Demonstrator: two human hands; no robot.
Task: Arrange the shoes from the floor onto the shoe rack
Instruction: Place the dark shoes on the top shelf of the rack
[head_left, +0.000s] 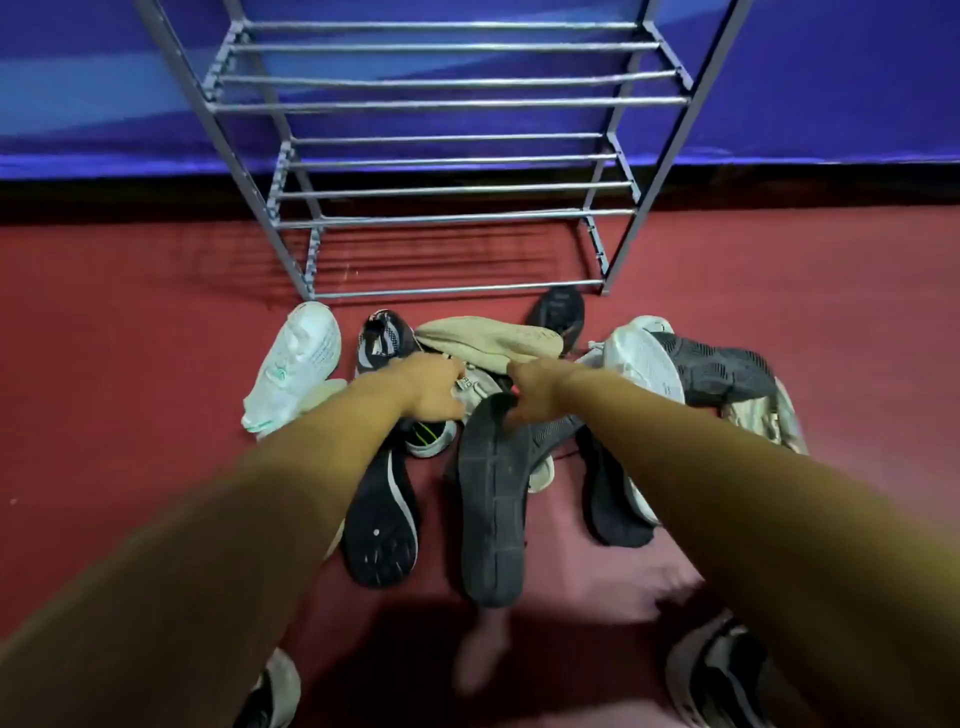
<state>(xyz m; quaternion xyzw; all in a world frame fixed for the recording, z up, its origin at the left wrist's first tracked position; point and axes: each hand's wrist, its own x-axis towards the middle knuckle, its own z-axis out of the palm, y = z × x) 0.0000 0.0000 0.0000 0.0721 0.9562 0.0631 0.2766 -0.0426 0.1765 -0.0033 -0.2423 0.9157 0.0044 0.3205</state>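
A grey metal shoe rack stands against the blue wall, and its visible bar shelves hold no shoes. Several shoes lie heaped on the red floor in front of it. My left hand rests on a light grey shoe in the middle of the heap. My right hand grips the top edge of a dark grey shoe that lies on its side, sole toward me. A white shoe lies at the left, a beige one behind my hands, and a black sole faces up under my left arm.
At the right of the heap are a white mesh shoe and a dark grey knit shoe. A black shoe lies by the rack's lowest bar. More shoes sit at the bottom left and bottom right. Red floor spreads on both sides.
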